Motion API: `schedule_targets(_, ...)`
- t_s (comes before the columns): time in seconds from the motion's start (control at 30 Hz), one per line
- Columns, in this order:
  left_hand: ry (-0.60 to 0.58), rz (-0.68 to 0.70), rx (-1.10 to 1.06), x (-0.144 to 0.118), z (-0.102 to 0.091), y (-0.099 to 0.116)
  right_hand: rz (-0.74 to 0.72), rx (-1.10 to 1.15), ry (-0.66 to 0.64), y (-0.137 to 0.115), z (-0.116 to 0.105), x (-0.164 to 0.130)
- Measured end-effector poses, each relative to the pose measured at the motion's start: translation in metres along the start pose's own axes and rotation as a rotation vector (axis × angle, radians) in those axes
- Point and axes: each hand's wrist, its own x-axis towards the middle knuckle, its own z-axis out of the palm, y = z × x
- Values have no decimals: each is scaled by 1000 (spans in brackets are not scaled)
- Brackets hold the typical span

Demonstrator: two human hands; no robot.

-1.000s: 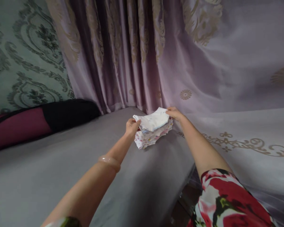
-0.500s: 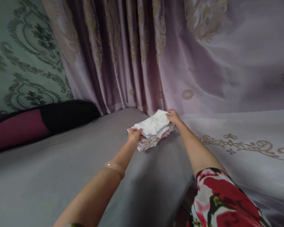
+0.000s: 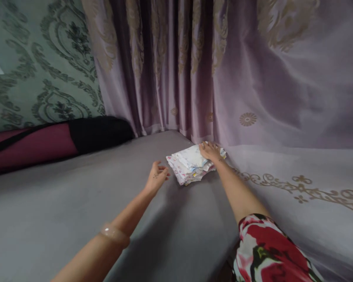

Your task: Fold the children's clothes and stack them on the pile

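Folded cloths (image 3: 191, 167): lying in a small stack at the far corner of the grey bed (image 3: 76, 219), beside the mauve curtain (image 3: 223, 78).
Long axis: running left to right, slightly askew.
Look: showing white and pale printed layers; no writing readable.
Right hand (image 3: 210, 151): pressing flat on the stack, grip open.
Left hand (image 3: 157, 177): hovering just beside the stack, fingers loosely spread, holding nothing.

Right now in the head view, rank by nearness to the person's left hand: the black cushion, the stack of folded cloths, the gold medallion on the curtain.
From the left hand:
1. Stack of folded cloths, just to its right on the grey surface.
2. Black cushion, up-left by the wall.
3. Gold medallion, far right on the curtain.
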Motion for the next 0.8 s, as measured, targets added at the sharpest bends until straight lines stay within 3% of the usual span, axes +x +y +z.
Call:
schedule_targets(0.1,68,25,117,-13,-68,-25,68,35,-113,3,1,7)
schedule_targets(0.27,243,80,522,-45,-204,-56,45,20,-91,-5,-11,3)
schedule_targets(0.37,346,120,852,-68,-277,-64,-85,18,0,-27,-10,-15)
schedule_targets(0.43,399,142,1057,-82,-314,-69,-236,10,15,-43,-2,-30)
schedule_targets(0.5,435,62,1194,-93,-337,-73,-322,-26,-23,-55,10,-41)
schedule_targets(0.57,429,-6,1272,-100,-348,-77,-325,-87,-48,-61,21,-45)
schedule_targets(0.8,413,5,1411,-110,-332,-72,-310,-243,19,-65,28,-30)
